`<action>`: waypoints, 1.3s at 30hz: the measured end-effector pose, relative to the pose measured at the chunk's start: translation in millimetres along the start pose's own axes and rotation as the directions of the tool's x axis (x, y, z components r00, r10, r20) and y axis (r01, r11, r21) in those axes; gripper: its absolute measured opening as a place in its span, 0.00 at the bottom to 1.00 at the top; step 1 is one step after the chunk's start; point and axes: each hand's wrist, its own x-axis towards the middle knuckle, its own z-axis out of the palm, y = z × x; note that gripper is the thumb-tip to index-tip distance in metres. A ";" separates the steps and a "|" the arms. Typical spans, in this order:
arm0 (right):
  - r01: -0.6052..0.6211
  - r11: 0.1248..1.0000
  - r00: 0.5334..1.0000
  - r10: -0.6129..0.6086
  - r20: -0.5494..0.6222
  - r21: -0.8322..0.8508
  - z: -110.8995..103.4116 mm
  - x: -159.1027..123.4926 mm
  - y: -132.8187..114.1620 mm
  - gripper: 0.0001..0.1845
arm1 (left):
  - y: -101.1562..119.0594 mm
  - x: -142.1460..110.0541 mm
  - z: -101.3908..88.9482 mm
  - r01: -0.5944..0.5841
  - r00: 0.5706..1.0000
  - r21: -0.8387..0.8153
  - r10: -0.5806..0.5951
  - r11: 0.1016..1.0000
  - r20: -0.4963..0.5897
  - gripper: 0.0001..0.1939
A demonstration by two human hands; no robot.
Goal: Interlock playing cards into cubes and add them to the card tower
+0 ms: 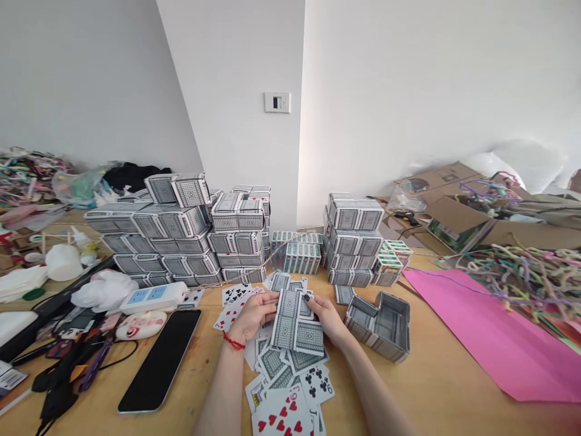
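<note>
Card panel: held up between both hands, just above the loose cards; grey patterned backs are turned upward.
Long axis: the longest strip of the card panel is seen along its left side, running away from the body, its far end leaning slightly right.
Left hand: closed on the card panel's left edge; a red bracelet is worn at the wrist.
Right hand: grasping the card panel from the right, a dark-nailed digit being laid on its upper face; the fingers beneath are hidden, so the firmness of the pinch cannot be told.
Open card box: set on the table to the right of the card panel, just beside the right forearm, hence nearer the right hand; its near wall is slanted toward the near right.
Card-block stacks: piled beyond the hands, on both sides of the green-and-white packs.
Writing: a "J" and a red "7" can be read among the loose cards; a club card's number is taken for a 6 or 9. Print on the green-and-white packs is too small. No brand can be read on the phone.
</note>
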 end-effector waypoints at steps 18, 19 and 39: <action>0.059 0.980 0.998 -0.054 0.034 -0.192 -5.1 2.9 8.4 0.24 | -3.8 1.1 -0.5 -0.002 0.999 -0.074 -0.002 0.997 -0.054 0.11; 0.057 0.980 0.998 -0.051 0.036 -0.192 -5.1 2.9 8.3 0.24 | -3.9 1.3 -0.3 -0.003 0.998 -0.067 -0.001 0.998 -0.061 0.11; 0.069 0.975 0.998 -0.068 0.014 -0.210 -1.8 0.6 4.3 0.26 | -1.7 1.6 7.8 -0.033 0.986 0.003 0.033 0.999 -0.163 0.11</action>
